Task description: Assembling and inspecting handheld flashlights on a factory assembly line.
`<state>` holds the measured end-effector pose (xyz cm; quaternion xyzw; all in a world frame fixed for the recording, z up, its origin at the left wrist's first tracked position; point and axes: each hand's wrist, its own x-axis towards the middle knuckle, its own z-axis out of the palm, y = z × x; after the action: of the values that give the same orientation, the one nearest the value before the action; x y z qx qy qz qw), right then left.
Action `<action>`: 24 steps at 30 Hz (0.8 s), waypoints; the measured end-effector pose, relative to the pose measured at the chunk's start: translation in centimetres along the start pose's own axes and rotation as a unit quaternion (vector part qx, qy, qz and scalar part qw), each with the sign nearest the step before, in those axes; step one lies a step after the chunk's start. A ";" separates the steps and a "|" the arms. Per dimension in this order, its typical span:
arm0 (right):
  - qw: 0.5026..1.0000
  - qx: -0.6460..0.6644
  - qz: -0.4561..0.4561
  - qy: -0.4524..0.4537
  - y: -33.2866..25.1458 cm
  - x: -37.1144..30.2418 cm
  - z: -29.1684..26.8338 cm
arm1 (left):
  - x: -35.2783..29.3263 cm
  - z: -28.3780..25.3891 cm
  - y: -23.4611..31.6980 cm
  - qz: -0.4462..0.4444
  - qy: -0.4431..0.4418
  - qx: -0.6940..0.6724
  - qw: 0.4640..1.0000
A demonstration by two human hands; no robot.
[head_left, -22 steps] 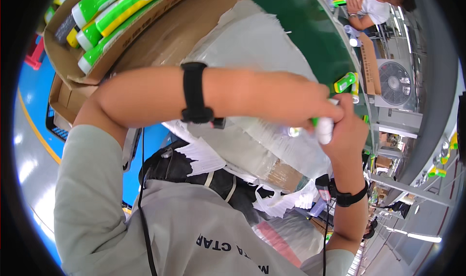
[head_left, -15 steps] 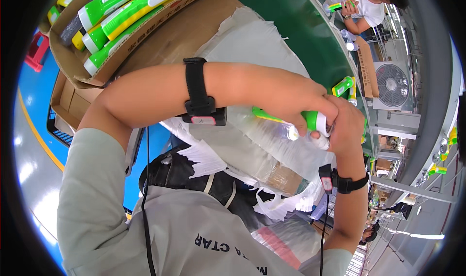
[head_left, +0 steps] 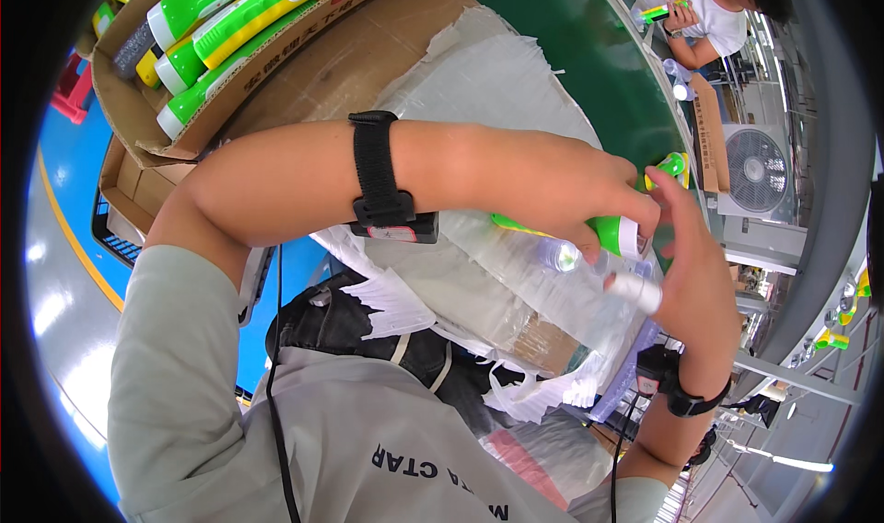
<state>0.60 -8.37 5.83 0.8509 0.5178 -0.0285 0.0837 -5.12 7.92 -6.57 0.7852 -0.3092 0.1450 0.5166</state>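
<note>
Green worktop (head_left: pixel 589 86) lies beyond the flashlight (head_left: pixel 605 235), which the left hand (head_left: pixel 603 196) clasps, presumably to steady it; beside it, right hand (head_left: pixel 686 270) spread, apparently empty.

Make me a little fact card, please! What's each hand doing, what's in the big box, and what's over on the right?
Left hand: fingers curled around a green-and-white flashlight
Right hand: fingers spread near that flashlight's white end
Big box: cardboard box, upper left, holding green, yellow and white torches
Far right: electric fan with a round grille
Top right: co-worker in white, holding a green item
</note>
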 end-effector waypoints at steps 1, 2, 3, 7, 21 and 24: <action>0.998 0.033 -0.034 0.028 0.7 -0.1 0.3 | 0.1 0.0 0.0 0.000 0.000 -0.001 1.000; 0.994 0.066 -0.068 0.057 1.1 -0.2 0.5 | 0.2 0.0 0.1 -0.002 -0.005 0.010 1.000; 0.994 0.070 -0.071 0.055 0.7 0.0 0.3 | 0.2 0.0 0.2 -0.009 -0.011 0.020 1.000; 0.998 0.009 -0.051 0.022 0.6 0.8 0.2 | 0.1 -0.1 0.4 -0.025 -0.029 -0.001 0.999; 0.985 0.043 0.007 0.168 0.9 0.8 4.9 | 0.6 0.4 -0.7 0.024 0.018 0.004 1.000; 0.974 0.102 -0.067 0.193 2.2 0.9 5.3 | 0.1 0.9 -0.7 0.015 0.055 -0.017 0.998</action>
<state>3.16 -9.53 0.70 0.8079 0.5743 0.0780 -0.1068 -4.69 7.26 -7.47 0.7627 -0.2942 0.1902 0.5436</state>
